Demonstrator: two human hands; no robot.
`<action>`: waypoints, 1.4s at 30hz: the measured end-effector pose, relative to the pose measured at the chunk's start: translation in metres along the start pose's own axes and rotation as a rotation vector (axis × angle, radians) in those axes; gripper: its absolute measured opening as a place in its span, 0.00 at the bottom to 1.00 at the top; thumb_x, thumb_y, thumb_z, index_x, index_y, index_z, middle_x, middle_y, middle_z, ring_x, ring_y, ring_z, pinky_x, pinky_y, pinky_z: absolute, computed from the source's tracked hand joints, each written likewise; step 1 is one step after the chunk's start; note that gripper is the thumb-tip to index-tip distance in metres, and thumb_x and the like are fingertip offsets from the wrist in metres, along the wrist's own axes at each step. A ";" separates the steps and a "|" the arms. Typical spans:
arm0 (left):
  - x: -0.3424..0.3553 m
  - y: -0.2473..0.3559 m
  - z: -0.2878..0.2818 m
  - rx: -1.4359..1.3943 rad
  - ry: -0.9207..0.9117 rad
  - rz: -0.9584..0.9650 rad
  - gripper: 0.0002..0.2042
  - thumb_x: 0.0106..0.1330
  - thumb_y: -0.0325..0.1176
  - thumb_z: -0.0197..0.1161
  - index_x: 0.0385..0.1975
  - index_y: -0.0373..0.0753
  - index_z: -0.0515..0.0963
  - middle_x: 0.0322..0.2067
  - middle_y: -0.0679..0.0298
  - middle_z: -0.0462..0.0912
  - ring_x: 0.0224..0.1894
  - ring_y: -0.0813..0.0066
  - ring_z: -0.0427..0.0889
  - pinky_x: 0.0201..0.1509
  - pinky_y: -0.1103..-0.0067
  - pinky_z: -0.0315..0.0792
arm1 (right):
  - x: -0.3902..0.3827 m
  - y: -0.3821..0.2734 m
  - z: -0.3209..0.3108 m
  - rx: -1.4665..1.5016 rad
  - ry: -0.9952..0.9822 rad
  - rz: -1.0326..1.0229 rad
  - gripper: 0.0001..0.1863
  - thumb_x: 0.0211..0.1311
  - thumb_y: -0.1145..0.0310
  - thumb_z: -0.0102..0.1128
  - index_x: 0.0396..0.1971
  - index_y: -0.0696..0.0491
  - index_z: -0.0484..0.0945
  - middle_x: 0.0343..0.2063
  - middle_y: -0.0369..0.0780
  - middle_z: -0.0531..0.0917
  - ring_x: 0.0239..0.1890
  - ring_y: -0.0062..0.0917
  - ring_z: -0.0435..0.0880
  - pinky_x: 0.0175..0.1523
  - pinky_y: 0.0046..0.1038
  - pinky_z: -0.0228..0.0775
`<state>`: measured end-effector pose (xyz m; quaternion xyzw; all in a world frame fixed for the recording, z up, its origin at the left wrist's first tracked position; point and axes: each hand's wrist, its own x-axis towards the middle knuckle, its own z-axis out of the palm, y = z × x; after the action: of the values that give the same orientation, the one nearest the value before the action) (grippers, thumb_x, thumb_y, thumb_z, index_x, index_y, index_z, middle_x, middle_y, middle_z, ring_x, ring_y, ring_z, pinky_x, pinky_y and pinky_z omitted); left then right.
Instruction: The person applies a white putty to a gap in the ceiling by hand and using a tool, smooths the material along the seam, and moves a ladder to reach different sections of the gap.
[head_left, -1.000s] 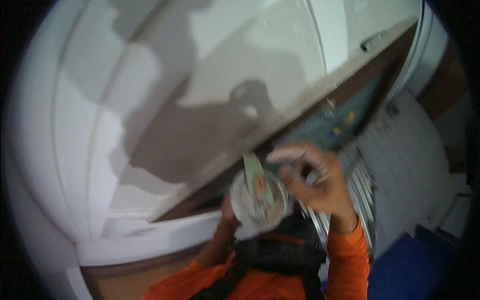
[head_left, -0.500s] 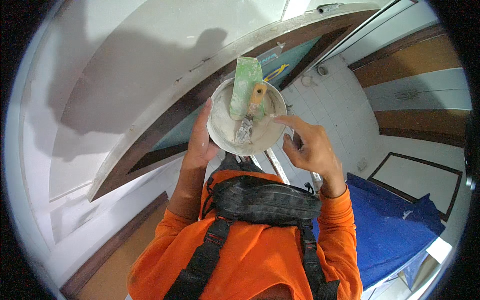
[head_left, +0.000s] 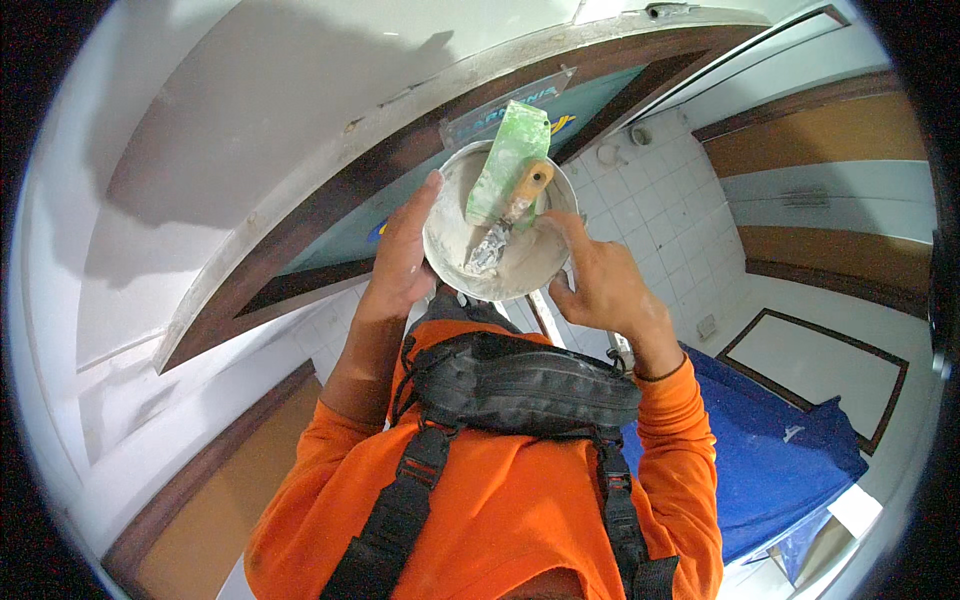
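The white bowl (head_left: 452, 200) is held in the air, just beyond the black bag (head_left: 520, 385) at the wearer's waist. From here I see the left hand (head_left: 403, 245) cupping its left wall, thumb up at the rim, other fingers partly hidden. Half a second ago the right index finger hovered by the right rim; now the right hand (head_left: 605, 280) has it over that edge, thumb just beside the outer wall, the gap narrow. Whether they pinch, I can't tell, but the bowl now has a hand at either side. Inside, the green spreader (head_left: 508, 160), jutting past the far rim, leans further right, as does the smaller wooden-handled scraper (head_left: 513, 212).
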<state>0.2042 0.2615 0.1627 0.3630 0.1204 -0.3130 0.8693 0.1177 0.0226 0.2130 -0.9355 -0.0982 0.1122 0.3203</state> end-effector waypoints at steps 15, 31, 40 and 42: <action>0.010 -0.003 -0.006 -0.031 0.015 -0.050 0.25 0.76 0.49 0.54 0.59 0.32 0.73 0.55 0.54 0.81 0.55 0.67 0.83 0.60 0.70 0.76 | -0.001 0.020 0.014 0.040 0.043 0.002 0.32 0.52 0.72 0.62 0.59 0.54 0.62 0.35 0.52 0.85 0.32 0.53 0.84 0.37 0.48 0.76; 0.008 0.004 -0.002 0.060 0.016 -0.023 0.24 0.74 0.47 0.58 0.57 0.31 0.75 0.52 0.53 0.83 0.50 0.66 0.85 0.55 0.71 0.79 | -0.005 0.020 0.005 0.044 0.157 -0.001 0.28 0.51 0.76 0.60 0.55 0.52 0.65 0.31 0.49 0.86 0.22 0.48 0.81 0.27 0.43 0.72; 0.011 0.008 0.004 0.238 0.051 0.000 0.22 0.73 0.46 0.60 0.54 0.33 0.78 0.47 0.56 0.84 0.45 0.70 0.86 0.48 0.74 0.79 | 0.010 0.006 0.009 -0.356 -0.173 0.090 0.21 0.57 0.73 0.55 0.51 0.53 0.61 0.20 0.50 0.82 0.23 0.52 0.81 0.28 0.50 0.72; 0.012 0.005 0.002 0.221 0.068 0.001 0.22 0.73 0.46 0.60 0.53 0.32 0.78 0.46 0.57 0.85 0.43 0.70 0.86 0.48 0.74 0.79 | 0.009 0.007 0.010 -0.324 -0.166 0.074 0.21 0.57 0.74 0.55 0.51 0.53 0.61 0.20 0.50 0.81 0.22 0.52 0.81 0.28 0.50 0.72</action>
<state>0.2168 0.2577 0.1618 0.4673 0.1145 -0.3114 0.8195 0.1240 0.0255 0.1994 -0.9653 -0.1067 0.1836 0.1517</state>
